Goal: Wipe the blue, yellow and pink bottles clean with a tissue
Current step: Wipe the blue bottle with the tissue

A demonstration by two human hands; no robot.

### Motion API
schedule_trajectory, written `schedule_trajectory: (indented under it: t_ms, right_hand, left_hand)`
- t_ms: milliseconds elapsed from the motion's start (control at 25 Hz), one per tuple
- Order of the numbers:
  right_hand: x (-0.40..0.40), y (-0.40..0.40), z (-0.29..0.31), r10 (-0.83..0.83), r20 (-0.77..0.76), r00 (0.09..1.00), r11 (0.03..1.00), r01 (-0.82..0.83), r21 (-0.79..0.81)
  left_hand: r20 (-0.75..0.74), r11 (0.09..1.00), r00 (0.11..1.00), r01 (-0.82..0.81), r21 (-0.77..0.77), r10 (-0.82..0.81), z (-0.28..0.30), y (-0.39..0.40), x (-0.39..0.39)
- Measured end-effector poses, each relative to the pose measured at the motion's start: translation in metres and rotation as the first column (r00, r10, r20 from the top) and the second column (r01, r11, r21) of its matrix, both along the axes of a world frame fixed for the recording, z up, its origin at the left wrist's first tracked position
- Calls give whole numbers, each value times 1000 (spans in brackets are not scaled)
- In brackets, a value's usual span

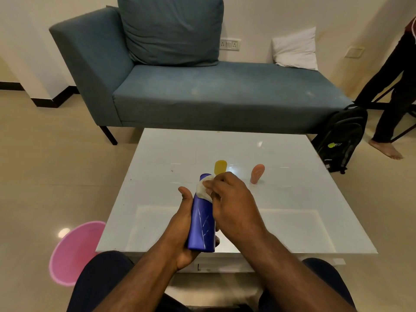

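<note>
The right hand pinches a white tissue against the upper part of the blue bottle, which the left hand grips around its lower body above the near edge of the white table. The yellow bottle and pink bottle stand farther back on the table, apart from each other.

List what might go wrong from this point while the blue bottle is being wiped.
1. The blue bottle is held above the table edge by the left hand alone; a hard rub could make it slip and drop.
2. The right hand works the tissue just in front of the standing yellow bottle; a forward stroke might topple it.
3. The tissue looks small and bunched, so it may tear.
</note>
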State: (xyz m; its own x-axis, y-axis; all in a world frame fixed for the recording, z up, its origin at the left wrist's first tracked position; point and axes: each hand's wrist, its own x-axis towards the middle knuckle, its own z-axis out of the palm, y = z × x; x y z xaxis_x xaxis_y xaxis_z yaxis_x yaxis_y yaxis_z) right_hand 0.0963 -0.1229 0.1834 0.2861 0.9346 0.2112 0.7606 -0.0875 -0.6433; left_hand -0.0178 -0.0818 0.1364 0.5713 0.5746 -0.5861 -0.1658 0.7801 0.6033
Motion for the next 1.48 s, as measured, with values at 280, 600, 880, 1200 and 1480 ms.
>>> schedule_trajectory:
  t_ms: [280, 600, 880, 1200, 1480]
  right_hand:
    - [-8, -10, -9, 126, 194, 973, 980, -152, 127]
    - [-12, -17, -2, 187, 213, 959, 977, -203, 58]
    - [-18, -18, -1, 147, 214, 966, 986, -160, 41]
    - [-10, -6, 1, 45, 139, 989, 990, -62, 127]
    - [-1, 1, 3, 21, 95, 995, 994, -31, 103]
  left_hand:
    - [134, 999, 990, -34, -40, 39, 12, 8, 6]
    - [150, 999, 988, -39, -33, 44, 6, 15, 4]
    - [153, 998, 987, -55, -29, 59, 3, 18, 1]
    - [147, 999, 988, -52, -16, 53, 8, 20, 2]
    - [151, 998, 987, -61, -9, 61, 8, 15, 5]
